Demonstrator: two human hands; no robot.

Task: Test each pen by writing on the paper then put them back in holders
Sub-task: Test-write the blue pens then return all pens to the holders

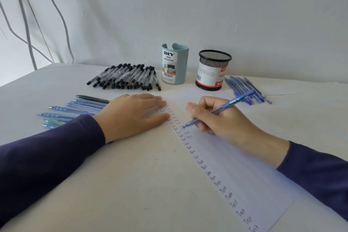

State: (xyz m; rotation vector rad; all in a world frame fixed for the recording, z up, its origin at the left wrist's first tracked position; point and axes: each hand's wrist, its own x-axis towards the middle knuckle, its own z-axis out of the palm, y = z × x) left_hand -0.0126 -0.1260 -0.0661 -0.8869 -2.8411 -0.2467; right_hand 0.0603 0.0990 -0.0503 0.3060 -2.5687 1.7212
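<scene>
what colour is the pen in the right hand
Blue pen, with a translucent barrel; seen in the head view.

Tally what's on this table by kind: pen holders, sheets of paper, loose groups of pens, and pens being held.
Pen holders: 2, blue plastic holder and black mesh holder
Sheets of paper: 1
Loose pen groups: 3, black-capped pile, mixed row, blue pile
Pens held: 1, blue pen in the right hand
Total: 7

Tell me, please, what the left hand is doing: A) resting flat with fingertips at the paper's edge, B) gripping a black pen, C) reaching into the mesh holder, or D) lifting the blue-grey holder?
A: the left hand lies flat, straight fingers on the edge of the paper; the right hand holds the blue pen.
</scene>
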